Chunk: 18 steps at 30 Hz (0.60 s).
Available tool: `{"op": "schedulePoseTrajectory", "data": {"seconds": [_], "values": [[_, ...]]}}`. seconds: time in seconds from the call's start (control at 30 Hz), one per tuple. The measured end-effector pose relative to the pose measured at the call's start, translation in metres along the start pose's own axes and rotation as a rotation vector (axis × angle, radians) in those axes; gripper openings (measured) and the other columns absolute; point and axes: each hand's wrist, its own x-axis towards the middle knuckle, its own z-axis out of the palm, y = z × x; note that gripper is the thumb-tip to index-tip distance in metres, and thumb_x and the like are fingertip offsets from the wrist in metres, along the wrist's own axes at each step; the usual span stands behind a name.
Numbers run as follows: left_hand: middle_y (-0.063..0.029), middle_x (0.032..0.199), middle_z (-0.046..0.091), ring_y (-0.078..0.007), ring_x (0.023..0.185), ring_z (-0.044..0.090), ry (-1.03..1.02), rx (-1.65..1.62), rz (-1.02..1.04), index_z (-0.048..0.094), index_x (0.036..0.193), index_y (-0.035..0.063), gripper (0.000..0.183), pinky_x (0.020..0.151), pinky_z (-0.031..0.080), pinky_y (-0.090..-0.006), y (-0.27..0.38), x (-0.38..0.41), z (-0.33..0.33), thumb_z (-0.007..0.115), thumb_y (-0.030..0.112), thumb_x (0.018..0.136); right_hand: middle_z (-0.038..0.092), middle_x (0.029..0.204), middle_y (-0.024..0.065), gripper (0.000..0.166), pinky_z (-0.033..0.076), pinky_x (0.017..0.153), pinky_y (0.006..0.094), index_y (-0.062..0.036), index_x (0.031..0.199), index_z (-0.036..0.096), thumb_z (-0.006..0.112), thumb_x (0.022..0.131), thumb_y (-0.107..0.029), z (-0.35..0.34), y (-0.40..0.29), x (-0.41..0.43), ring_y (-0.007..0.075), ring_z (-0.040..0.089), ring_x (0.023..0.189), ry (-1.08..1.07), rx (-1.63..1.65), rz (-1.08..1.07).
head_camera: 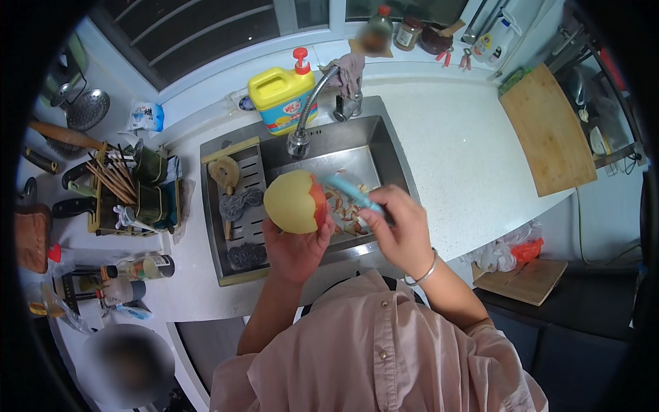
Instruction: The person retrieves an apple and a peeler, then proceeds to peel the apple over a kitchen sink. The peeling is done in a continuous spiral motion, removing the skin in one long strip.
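My left hand [296,253] holds up a large, mostly peeled apple [291,202] from below, over the stainless steel sink [355,156]. A strip of red skin remains on the fruit's right side. Between the thumb and fingers of my right hand [399,226] is a light-blue peeler [352,191], slightly blurred. Its head is close to the apple's upper right; contact between them cannot be made out. Pieces of red and pale peel [344,206] lie on the sink bottom behind and below my right hand.
A slotted tray [252,177] with scrubbers fills the sink's left part. The flexible faucet [309,105] hangs above the basin, beside a yellow detergent jug [282,98]. A caddy with chopsticks and knives [135,206] stands left; a wooden cutting board [548,129] is at the right.
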Motion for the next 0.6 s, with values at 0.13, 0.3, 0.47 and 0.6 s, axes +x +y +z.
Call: {"op": "schedulePoseTrajectory", "data": {"seconds": [0.13, 0.3, 0.47, 0.6], "values": [[-0.0127, 0.139, 0.044, -0.033, 0.124, 0.048, -0.022, 0.084, -0.026, 0.037, 0.141, 0.0117, 0.064, 0.101, 0.045, -0.044, 0.0, 0.001, -0.002, 0.051, 0.047, 0.09, 0.063, 0.084, 0.0146, 0.017, 0.05, 0.062, 0.032, 0.001, 0.092, 0.06, 0.07, 0.08, -0.005, 0.013, 0.003, -0.004, 0.027, 0.063, 0.073, -0.023, 0.006, -0.178], [-0.0122, 0.137, 0.047, -0.0337, 0.117, 0.053, 0.03, 0.107, 0.017, 0.039, 0.14, 0.0121, 0.063, 0.096, 0.048, -0.0446, -0.006, -0.001, 0.002, 0.049, 0.05, 0.09, 0.063, 0.083, 0.0154, 0.017, 0.052, 0.064, 0.0339, 0.0011, 0.091, 0.06, 0.071, 0.08, -0.005, 0.012, -0.004, -0.002, 0.0299, 0.064, 0.073, -0.039, -0.017, -0.196], [-0.0139, 0.133, 0.049, -0.0339, 0.111, 0.055, -0.054, 0.23, 0.006, 0.04, 0.138, 0.012, 0.068, 0.089, 0.051, -0.0429, -0.001, -0.003, -0.009, 0.053, 0.053, 0.086, 0.06, 0.08, 0.0137, 0.016, 0.05, 0.063, 0.0372, -0.001, 0.091, 0.062, 0.069, 0.082, -0.012, 0.007, 0.001, 0.002, 0.0316, 0.062, 0.073, -0.03, -0.164, -0.134], [-0.0205, 0.132, 0.047, -0.0366, 0.111, 0.051, -0.048, 0.268, 0.05, 0.035, 0.14, 0.0109, 0.075, 0.086, 0.05, -0.0412, -0.014, -0.007, -0.004, 0.058, 0.056, 0.084, 0.057, 0.076, 0.0133, 0.012, 0.049, 0.059, 0.0362, -0.0006, 0.09, 0.062, 0.066, 0.083, -0.009, 0.002, 0.005, 0.004, 0.0309, 0.061, 0.068, 0.023, -0.084, -0.012]]}}
